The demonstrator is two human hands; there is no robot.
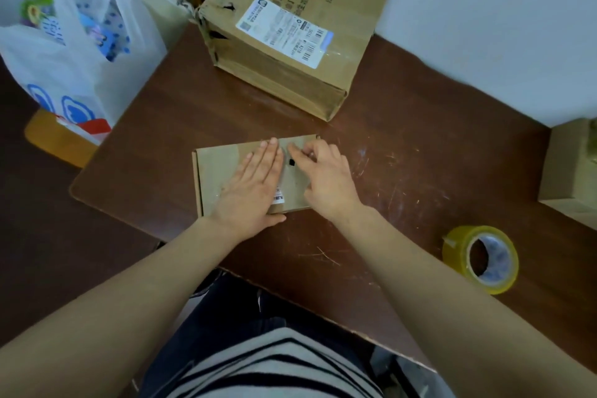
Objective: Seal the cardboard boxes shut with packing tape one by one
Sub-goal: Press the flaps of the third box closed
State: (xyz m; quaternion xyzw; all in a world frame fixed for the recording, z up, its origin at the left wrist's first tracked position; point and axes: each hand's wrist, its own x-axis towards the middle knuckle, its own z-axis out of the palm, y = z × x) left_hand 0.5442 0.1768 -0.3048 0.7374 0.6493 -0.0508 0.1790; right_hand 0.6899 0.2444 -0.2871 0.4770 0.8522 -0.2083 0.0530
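A small flat cardboard box (214, 168) lies in the middle of the brown table (403, 171). My left hand (253, 186) presses flat on its lid, fingers straight. My right hand (326, 176) rests on the right part of the lid with its fingers bent, fingertips touching the cardboard near a small black mark. A strip of clear tape seems to run across the lid under both hands. A roll of yellowish packing tape (481, 257) lies on the table at the right, apart from both hands.
A large cardboard box (290, 29) with a white shipping label stands at the back of the table. Another cardboard box (571, 168) sits at the right edge. A white plastic bag (74, 39) stands on a wooden seat at the left. A white wall borders the right.
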